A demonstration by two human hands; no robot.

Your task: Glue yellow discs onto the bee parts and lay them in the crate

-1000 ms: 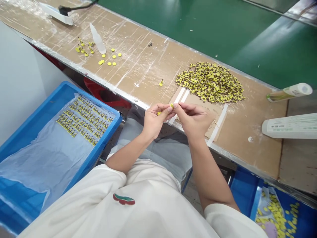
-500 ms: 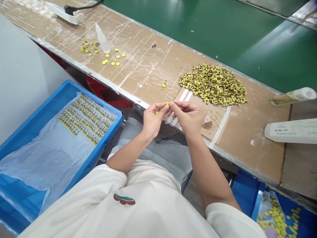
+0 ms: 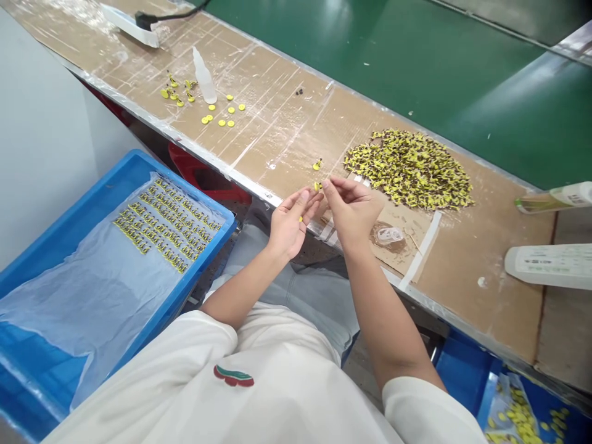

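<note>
My right hand (image 3: 354,206) pinches a small yellow piece (image 3: 317,185) between thumb and forefinger, just above the fingertips of my left hand. Its exact shape is too small to make out. My left hand (image 3: 287,225) is palm up with curled fingers, and a bit of a yellow disc (image 3: 300,219) shows in it. A single yellow-and-black figure (image 3: 317,164) on a round base stands on the cardboard just beyond the hands. To the right lies a large heap of tiny yellow-and-black figures (image 3: 411,168).
Loose yellow discs (image 3: 222,123), more based figures (image 3: 173,95) and a white dropper bottle (image 3: 205,77) are at the upper left. A blue tray (image 3: 222,231) with rows of figures is at my left. A small clear cup (image 3: 388,234) and large white bottle (image 3: 550,264) are right.
My hands have come slightly apart. The right hand has lifted the small yellow piece away from the left fingertips, and the left fingers have opened a little. The view has shifted slightly.
</note>
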